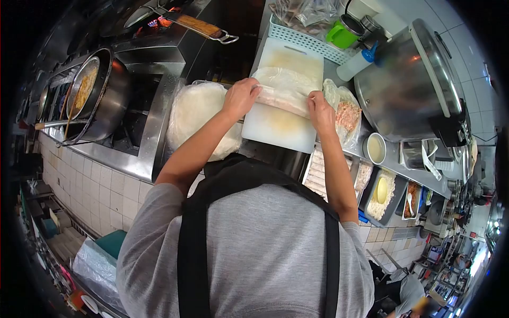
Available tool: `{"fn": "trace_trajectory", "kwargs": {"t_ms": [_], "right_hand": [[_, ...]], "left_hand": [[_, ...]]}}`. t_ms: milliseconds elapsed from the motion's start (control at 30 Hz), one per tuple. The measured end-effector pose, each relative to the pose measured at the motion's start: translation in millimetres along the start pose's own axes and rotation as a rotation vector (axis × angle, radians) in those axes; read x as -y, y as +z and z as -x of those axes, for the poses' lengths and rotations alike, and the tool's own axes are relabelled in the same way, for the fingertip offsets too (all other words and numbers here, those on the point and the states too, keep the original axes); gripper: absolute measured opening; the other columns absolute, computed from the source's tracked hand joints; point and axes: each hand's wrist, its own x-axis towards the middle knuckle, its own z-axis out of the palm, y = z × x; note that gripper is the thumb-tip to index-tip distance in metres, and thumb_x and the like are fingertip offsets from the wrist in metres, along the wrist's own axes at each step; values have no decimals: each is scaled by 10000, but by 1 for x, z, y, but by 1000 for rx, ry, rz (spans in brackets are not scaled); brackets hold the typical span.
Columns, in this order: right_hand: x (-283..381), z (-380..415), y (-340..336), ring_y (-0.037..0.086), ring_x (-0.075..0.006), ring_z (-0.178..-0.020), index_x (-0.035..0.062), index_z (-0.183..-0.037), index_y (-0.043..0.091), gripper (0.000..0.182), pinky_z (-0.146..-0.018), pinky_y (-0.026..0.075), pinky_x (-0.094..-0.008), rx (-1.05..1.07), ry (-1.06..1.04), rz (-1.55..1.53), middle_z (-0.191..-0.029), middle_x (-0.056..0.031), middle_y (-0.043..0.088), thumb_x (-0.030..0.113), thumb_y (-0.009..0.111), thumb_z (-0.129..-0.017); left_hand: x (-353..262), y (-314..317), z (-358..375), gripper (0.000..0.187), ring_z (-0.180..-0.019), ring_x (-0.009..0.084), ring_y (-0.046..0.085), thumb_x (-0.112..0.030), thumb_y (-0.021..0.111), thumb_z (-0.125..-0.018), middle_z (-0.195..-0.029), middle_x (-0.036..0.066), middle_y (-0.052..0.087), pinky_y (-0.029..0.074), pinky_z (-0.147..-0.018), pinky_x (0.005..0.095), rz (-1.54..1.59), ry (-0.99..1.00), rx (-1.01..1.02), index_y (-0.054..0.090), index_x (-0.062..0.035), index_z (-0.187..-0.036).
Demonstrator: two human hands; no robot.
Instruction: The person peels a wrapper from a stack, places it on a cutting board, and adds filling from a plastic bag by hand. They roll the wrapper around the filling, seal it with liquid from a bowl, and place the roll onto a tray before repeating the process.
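Observation:
A thin pale wrapper (283, 90) with a filling inside lies on a white cutting board (278, 127). My left hand (240, 98) grips the left end of the wrapper. My right hand (320, 110) presses on its right end. Both hands fold it into a roll. A stack of round wrappers in plastic (196, 114) lies just left of the board. A bag of pinkish filling (347, 116) sits right of my right hand.
A pan of frying food (90, 90) stands on the stove at left. A large steel pot (408, 85) is at right, with a green cup (342, 33), a white basket (310, 40) and trays of ingredients (382, 193). Another person (419, 297) is at lower right.

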Motion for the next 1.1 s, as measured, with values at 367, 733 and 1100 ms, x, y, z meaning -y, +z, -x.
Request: {"fn": "trace_trajectory", "kwargs": {"t_ms": [367, 733, 1100], "right_hand": [[-7, -24, 1, 636, -358, -992, 92, -1047, 710, 310, -857, 511, -432, 69, -154, 21, -1053, -163, 656, -19, 524, -826], [-19, -35, 5, 596, -330, -1090, 154, -1194, 703, 524, -949, 480, -390, 272, -108, 37, -1172, -162, 603, -80, 498, -772], [-26, -41, 2, 581, -304, -1125, 198, -1208, 703, 539, -973, 470, -357, 389, -56, -11, -1215, -132, 587, -4, 658, -710]], "left_hand": [[-34, 28, -5, 260, -1057, 314, 604, -81, 651, -828, -1108, 100, 658, 495, -930, 422, -82, 485, 249, 707, -60, -1081], [-52, 35, -14, 293, -1040, 345, 604, -127, 711, -770, -1063, 140, 646, 495, -924, 429, -206, 330, 461, 702, -51, -1054], [-73, 62, -12, 318, -1049, 347, 605, -115, 703, -767, -1072, 133, 636, 501, -922, 437, -239, 376, 469, 686, -40, -1076]]}}
